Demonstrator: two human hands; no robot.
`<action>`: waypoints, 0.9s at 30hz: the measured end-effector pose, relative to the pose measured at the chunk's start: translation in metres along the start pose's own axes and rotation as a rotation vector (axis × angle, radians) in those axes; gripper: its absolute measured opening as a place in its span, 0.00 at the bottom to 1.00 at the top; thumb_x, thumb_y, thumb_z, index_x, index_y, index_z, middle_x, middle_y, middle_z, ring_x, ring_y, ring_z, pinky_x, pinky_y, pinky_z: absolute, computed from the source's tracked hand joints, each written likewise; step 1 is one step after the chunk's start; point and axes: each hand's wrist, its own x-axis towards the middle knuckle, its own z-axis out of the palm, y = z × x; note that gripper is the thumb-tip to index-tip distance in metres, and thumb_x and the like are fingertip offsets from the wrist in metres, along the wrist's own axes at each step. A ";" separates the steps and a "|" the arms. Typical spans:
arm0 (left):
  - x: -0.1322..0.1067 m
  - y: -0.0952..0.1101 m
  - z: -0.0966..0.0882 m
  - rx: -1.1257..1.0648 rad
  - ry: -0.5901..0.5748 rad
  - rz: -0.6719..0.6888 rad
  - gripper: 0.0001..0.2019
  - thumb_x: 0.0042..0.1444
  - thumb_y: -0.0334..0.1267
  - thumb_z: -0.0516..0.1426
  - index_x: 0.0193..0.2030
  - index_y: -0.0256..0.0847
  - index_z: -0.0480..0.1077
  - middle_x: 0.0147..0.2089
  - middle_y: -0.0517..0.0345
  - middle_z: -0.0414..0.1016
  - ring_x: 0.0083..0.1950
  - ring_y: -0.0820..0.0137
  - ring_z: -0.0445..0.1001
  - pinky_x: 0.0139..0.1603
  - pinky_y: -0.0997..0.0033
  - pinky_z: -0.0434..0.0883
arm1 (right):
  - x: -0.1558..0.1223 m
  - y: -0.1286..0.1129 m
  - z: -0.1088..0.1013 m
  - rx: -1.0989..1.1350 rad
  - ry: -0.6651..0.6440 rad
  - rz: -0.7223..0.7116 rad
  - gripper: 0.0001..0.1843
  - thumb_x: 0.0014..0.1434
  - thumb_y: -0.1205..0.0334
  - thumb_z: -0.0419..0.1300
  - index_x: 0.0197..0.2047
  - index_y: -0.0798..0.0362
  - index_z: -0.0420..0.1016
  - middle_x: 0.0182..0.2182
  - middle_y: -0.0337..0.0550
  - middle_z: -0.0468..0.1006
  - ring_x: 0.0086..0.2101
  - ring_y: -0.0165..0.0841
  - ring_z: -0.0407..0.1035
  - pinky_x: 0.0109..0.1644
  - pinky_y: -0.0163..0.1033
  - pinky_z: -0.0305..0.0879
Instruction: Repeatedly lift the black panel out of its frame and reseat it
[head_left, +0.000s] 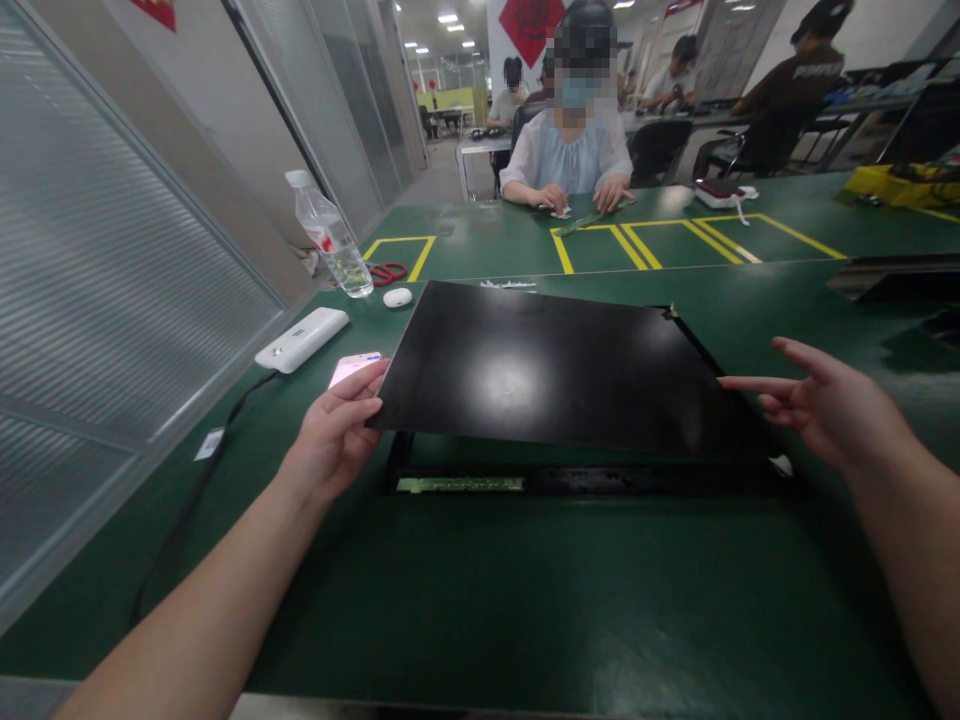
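A glossy black display panel [555, 370] is tilted over a black rectangular frame [637, 480] on the green table. My left hand [337, 425] pinches the panel's left edge, thumb on top, and holds that side raised above the frame. At the right edge, my right hand [832, 410] has its index finger stretched out to the panel, with the thumb spread apart from it. A green strip [461, 485] lies along the near bar of the frame. White tape [781, 465] shows at the frame's near right corner. The panel covers much of the frame.
On the left are a power strip [301, 340] with its cable, a phone [354, 368], an earbud case [397, 298], a water bottle [330, 235] and red scissors [388, 273]. A masked person [574, 140] works across the table [525, 600]. Dark parts [892, 278] lie at right.
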 end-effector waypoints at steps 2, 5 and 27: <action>0.001 -0.002 -0.001 -0.001 0.006 -0.005 0.21 0.42 0.28 0.68 0.47 0.39 0.84 0.45 0.52 0.87 0.43 0.61 0.83 0.42 0.70 0.79 | 0.001 0.001 -0.001 -0.010 0.012 -0.006 0.17 0.62 0.60 0.54 0.55 0.41 0.62 0.28 0.52 0.83 0.16 0.28 0.59 0.18 0.26 0.54; 0.001 -0.004 0.000 -0.023 0.009 -0.022 0.22 0.41 0.27 0.68 0.47 0.37 0.83 0.43 0.51 0.87 0.43 0.62 0.83 0.41 0.71 0.79 | 0.000 0.000 0.000 -0.015 0.023 -0.018 0.19 0.62 0.61 0.54 0.57 0.42 0.62 0.27 0.52 0.82 0.16 0.28 0.59 0.18 0.26 0.54; 0.000 -0.007 0.012 -0.092 0.100 -0.118 0.21 0.34 0.23 0.67 0.40 0.34 0.84 0.36 0.53 0.86 0.32 0.71 0.79 0.31 0.80 0.75 | 0.001 0.010 0.007 -0.173 0.114 -0.156 0.26 0.60 0.61 0.58 0.62 0.53 0.68 0.26 0.47 0.80 0.17 0.26 0.59 0.17 0.28 0.53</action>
